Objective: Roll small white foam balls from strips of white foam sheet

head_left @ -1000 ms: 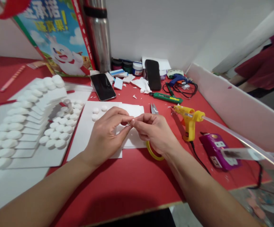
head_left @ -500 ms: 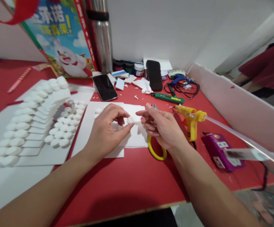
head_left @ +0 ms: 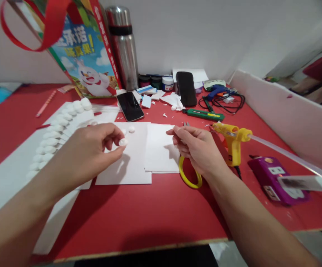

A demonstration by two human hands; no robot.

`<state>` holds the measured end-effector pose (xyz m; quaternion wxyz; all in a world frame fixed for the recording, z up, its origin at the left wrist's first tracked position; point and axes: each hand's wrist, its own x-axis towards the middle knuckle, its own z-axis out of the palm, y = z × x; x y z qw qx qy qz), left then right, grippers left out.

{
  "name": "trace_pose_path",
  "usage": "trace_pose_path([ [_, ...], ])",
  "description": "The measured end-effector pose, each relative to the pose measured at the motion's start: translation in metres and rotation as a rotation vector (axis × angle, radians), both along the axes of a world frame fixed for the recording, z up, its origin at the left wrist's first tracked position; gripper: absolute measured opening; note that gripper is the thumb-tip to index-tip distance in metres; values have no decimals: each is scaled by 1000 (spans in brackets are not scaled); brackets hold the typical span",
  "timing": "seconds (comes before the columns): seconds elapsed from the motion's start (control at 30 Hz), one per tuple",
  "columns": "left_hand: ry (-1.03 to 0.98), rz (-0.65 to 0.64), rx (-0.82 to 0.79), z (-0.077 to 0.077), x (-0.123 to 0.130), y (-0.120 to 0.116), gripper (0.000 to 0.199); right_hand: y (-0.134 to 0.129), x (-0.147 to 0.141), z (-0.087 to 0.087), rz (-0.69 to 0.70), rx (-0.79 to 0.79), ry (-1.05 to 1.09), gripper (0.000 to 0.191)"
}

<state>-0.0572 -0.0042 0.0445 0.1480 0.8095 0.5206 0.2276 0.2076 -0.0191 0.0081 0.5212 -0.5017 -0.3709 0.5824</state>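
Observation:
My left hand (head_left: pixel 99 144) pinches a small white round piece (head_left: pixel 123 142) between thumb and fingertips, raised over the left white sheet (head_left: pixel 133 172). Two similar white pieces (head_left: pixel 131 129) lie behind it on that sheet, one partly covered by my fingers. To the right, my right hand (head_left: pixel 193 144) is closed with thumb and index finger together. Whatever it may hold there is too small to make out. Beneath it are a smaller stack of white sheets (head_left: pixel 159 148) and yellow-handled scissors (head_left: pixel 189 184), partly hidden by the hand.
Rows of white rounded pieces (head_left: pixel 53 135) stand at left, partly behind my left arm. A yellow glue gun (head_left: pixel 235 146) and purple box (head_left: pixel 279 180) lie at right. Behind are two phones (head_left: pixel 130 106), a green cutter (head_left: pixel 204 114), a steel flask (head_left: pixel 124 52) and a printed bag (head_left: pixel 90 63).
My left hand has moved left, away from my right hand, carrying the white piece. My right thumb has come down against the index finger. The camera view has shifted slightly.

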Motion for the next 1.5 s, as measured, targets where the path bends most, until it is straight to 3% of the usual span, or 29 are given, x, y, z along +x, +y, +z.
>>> trace_pose_path([
  [0.1,191,2,-3,-16,-14,0,11,-1,0,1,4,11,-11,26],
  [0.23,272,27,34,-31,-14,5,12,0,0,-1,-4,10,-25,23],
  [0.5,215,115,15,-33,-9,11,11,1,0,-2,-11,45,-94,22],
  [0.63,249,115,37,-35,-8,13,11,-1,2,-2,-15,184,-348,18],
  [0.83,354,99,141,-25,-3,10,8,-7,3,-4,283,469,-914,15],
  [1.0,205,101,187,0,34,8,17,-15,-8,-3,515,505,-1186,27],
  [1.1,55,99,161,4,58,15,18,-15,-11,-6,556,473,-1215,12],
  [1.2,-47,111,147,-7,69,20,15,-14,-10,-9,549,468,-1185,12],
  [1.37,-169,89,157,-31,65,18,8,-15,-10,-8,527,470,-1198,10],
  [1.5,-242,106,109,-36,63,16,8,-17,-13,-7,520,457,-1240,29],
])
